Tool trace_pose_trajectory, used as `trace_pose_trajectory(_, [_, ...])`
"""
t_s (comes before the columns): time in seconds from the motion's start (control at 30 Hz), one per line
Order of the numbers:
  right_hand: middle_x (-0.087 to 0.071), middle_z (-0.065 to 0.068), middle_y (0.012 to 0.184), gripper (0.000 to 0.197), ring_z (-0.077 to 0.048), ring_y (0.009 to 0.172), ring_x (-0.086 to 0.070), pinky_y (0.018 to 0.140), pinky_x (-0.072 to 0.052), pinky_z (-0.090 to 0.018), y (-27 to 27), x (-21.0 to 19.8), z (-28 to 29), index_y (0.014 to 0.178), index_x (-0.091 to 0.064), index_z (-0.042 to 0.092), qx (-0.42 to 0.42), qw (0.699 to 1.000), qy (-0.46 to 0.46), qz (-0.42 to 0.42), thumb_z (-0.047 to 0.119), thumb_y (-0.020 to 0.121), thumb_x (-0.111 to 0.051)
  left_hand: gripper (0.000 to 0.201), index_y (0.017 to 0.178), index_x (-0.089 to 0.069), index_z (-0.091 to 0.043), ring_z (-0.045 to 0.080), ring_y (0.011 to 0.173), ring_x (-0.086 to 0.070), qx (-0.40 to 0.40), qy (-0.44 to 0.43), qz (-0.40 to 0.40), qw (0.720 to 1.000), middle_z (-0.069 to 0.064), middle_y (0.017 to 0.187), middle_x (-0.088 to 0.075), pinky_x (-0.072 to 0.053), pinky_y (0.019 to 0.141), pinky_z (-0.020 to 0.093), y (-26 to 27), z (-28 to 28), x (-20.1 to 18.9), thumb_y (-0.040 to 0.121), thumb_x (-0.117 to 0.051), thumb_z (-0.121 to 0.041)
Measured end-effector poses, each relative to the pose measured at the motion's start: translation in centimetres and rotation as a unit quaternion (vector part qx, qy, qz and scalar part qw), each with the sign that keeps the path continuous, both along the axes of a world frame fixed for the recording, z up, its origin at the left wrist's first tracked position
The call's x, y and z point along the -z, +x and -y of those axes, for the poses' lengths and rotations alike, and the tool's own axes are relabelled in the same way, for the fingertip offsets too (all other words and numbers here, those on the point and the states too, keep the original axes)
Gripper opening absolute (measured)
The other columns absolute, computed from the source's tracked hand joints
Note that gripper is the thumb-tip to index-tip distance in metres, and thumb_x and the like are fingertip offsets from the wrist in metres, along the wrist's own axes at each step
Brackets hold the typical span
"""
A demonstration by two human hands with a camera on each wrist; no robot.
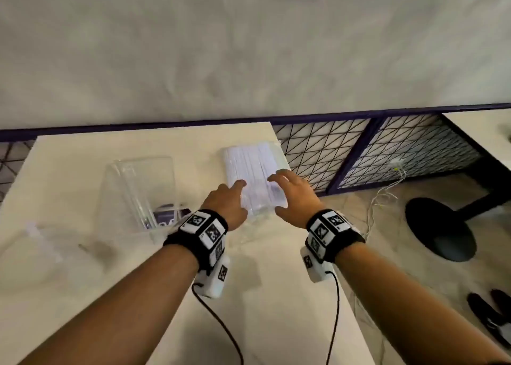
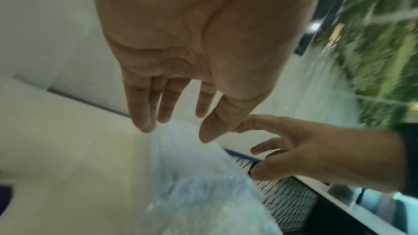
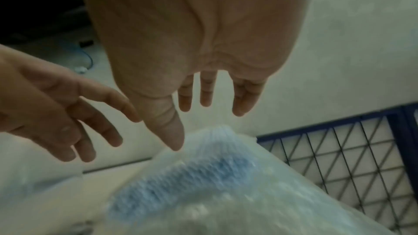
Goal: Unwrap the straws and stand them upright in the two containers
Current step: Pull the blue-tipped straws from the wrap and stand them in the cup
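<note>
1. We found the sealed pack of straws [image 1: 253,171] lying flat at the table's [image 1: 83,281] far right edge.
2. Our left hand [image 1: 228,201] and right hand [image 1: 294,196] hovered over it, fingers spread, grasping nothing.
3. 2 clear containers [image 1: 138,196] sat left of the pack.

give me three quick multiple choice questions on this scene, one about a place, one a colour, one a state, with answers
1. Where does the straw pack lie on the table?
A. by its far right edge
B. by its near left corner
C. inside the clear container

2. What colour is the rail behind the table?
A. red
B. dark blue
C. yellow

3. How are the left hand and right hand?
A. both fists
B. both open above the pack
C. one holding a single straw

Answers: 1 A, the pack sits beside the mesh-side edge; 2 B, the rail looks dark blue; 3 B, fingers spread, gripping nothing.
</note>
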State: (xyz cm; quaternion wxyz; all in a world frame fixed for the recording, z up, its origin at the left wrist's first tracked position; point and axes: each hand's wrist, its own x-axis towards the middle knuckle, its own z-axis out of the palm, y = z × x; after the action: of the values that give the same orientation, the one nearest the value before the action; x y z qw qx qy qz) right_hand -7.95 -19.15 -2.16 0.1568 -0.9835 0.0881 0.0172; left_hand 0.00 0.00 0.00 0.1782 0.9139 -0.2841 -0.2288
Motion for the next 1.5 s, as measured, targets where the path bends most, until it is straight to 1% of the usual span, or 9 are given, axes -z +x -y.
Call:
trace_pose_trajectory(0.13, [-0.013, 0.007, 0.161, 0.090, -0.038, 0.129, -0.048, 0.103, -0.046, -0.049, 0.8, 2.5, 1.2, 0.149, -0.026, 0.035, 0.009, 0.995, 0.026, -0.092, 0.025, 0.074, -0.075, 0.090, 0.148, 0.002, -0.037, 0.037, 0.107, -0.055, -0.021, 0.053, -0.075, 0.996, 0.020, 0.122, -0.051, -0.046, 0.081, 0.034, 0.0, 1.3, 2.7, 0.083, -0.060, -0.028])
trace_pose_trajectory(0.37, [-0.032, -0.002, 0.150, 0.090, -0.038, 0.118, -0.051, 0.099, -0.048, -0.048, 1.3, 3.7, 2.5, 0.143, -0.041, 0.029, -0.025, 0.999, 0.035, 0.023, 0.016, 0.063, -0.082, 0.101, 0.148, -0.005, -0.036, 0.036, 0.102, -0.053, -0.063, -0.029, -0.066, 0.995, 0.016, 0.117, -0.042, -0.045, 0.077, 0.034, -0.4, 2.0, 3.2, 0.075, -0.071, -0.013])
trace_pose_trajectory(0.53, [-0.060, -0.007, 0.120, 0.056, -0.024, 0.104, -0.060, 0.092, -0.053, -0.043, 0.7, -2.7, 3.0, 0.121, -0.065, 0.014, -0.048, 0.982, 0.045, 0.179, 0.016, 0.070, -0.087, 0.080, 0.143, -0.028, -0.028, 0.028, 0.094, -0.054, -0.082, -0.149, 0.022, 0.985, 0.004, 0.104, -0.044, -0.037, 0.076, 0.025, -1.1, 1.1, 0.0, 0.077, -0.070, -0.011])
trace_pose_trajectory(0.67, [-0.067, 0.003, 0.104, 0.041, -0.010, 0.089, -0.059, 0.082, -0.052, -0.031, -0.7, -9.2, 2.2, 0.114, -0.067, 0.016, -0.046, 0.981, 0.044, 0.185, 0.029, 0.078, -0.082, 0.053, 0.122, -0.056, -0.021, 0.002, 0.069, -0.052, -0.090, -0.281, 0.071, 0.953, -0.001, 0.101, -0.063, -0.038, 0.066, 0.005, -2.4, -0.6, -4.3, 0.074, -0.077, -0.022])
trace_pose_trajectory(0.77, [-0.066, 0.011, 0.097, 0.044, -0.002, 0.078, -0.058, 0.074, -0.050, -0.023, -2.6, -13.1, 0.6, 0.113, -0.067, 0.021, -0.041, 0.980, 0.086, 0.173, 0.032, 0.074, -0.084, 0.051, 0.117, -0.062, -0.024, 0.007, 0.083, -0.058, -0.094, -0.363, 0.070, 0.924, -0.004, 0.100, -0.059, -0.044, 0.072, 0.010, -4.0, -3.2, -7.4, 0.069, -0.082, -0.029])
trace_pose_trajectory(1.03, [-0.067, 0.012, 0.101, 0.053, -0.016, 0.081, -0.067, 0.073, -0.058, -0.038, -5.0, -17.7, -9.7, 0.109, -0.064, 0.029, -0.096, 0.938, 0.285, 0.173, 0.042, 0.064, -0.090, 0.061, 0.118, -0.058, -0.026, 0.004, 0.104, -0.064, -0.120, -0.469, -0.061, 0.873, -0.011, 0.110, -0.069, -0.053, 0.090, 0.026, -8.6, -13.5, -10.8, 0.065, -0.087, -0.021])
trace_pose_trajectory(1.17, [-0.052, 0.014, 0.089, 0.054, -0.015, 0.062, -0.055, 0.063, -0.053, -0.033, -5.3, -15.4, -16.1, 0.099, -0.049, 0.026, -0.023, 0.883, 0.407, 0.234, 0.025, 0.064, -0.089, 0.055, 0.114, -0.062, -0.024, 0.005, 0.097, -0.068, -0.195, -0.478, -0.064, 0.854, -0.008, 0.105, -0.071, -0.057, 0.085, 0.033, -9.6, -19.6, -10.7, 0.065, -0.086, -0.022])
trace_pose_trajectory(1.3, [-0.058, -0.004, 0.071, 0.029, -0.025, 0.064, -0.059, 0.066, -0.052, -0.037, -6.3, -12.1, -22.9, 0.083, -0.057, 0.015, 0.010, 0.855, 0.475, 0.210, 0.023, 0.073, -0.083, 0.052, 0.111, -0.064, -0.024, 0.008, 0.097, -0.068, -0.241, -0.475, -0.059, 0.844, -0.008, 0.102, -0.073, -0.056, 0.087, 0.037, -10.3, -25.4, -10.1, 0.064, -0.086, -0.021])
trace_pose_trajectory(1.5, [-0.075, -0.003, 0.096, 0.027, -0.020, 0.088, -0.073, 0.084, -0.058, -0.032, -6.9, -10.1, -31.2, 0.103, -0.071, 0.017, 0.001, 0.831, 0.523, 0.189, 0.007, 0.080, -0.081, 0.049, 0.111, -0.064, -0.023, 0.004, 0.094, -0.069, -0.283, -0.482, -0.027, 0.829, -0.011, 0.100, -0.073, -0.055, 0.084, 0.028, -10.5, -30.4, -9.0, 0.066, -0.084, -0.018])
